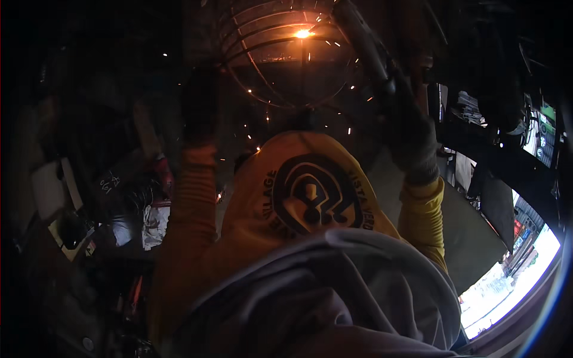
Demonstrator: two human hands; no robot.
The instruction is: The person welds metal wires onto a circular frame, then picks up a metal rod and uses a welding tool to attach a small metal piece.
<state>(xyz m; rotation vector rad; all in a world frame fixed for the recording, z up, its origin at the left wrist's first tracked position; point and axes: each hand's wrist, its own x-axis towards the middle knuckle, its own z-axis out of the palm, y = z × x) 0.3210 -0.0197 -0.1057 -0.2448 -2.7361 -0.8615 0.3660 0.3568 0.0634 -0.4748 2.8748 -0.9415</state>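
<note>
A round wire cage (286, 53) sits straight ahead, above the yellow shirt (298, 197), with a bright spark point (303, 34) glowing near its top and sparks still scattering, so the work looks unfinished. The gloved right hand (412, 143) has its fingers wrapped around a dark tool (370, 53) angled toward the cage. The gloved left hand (200, 107) rests left of the cage, its grip too dark to tell.

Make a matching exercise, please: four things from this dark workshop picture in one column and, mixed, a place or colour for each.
Things:
1. wire cage
2. right hand
3. left hand
4. sleeves

Descriptions:
A. yellow
B. in a grey glove, gripping a dark tool
C. raised at the cage's left edge
D. top centre, glowing orange with sparks

Pairs: 1-D, 2-B, 3-C, 4-A
</note>
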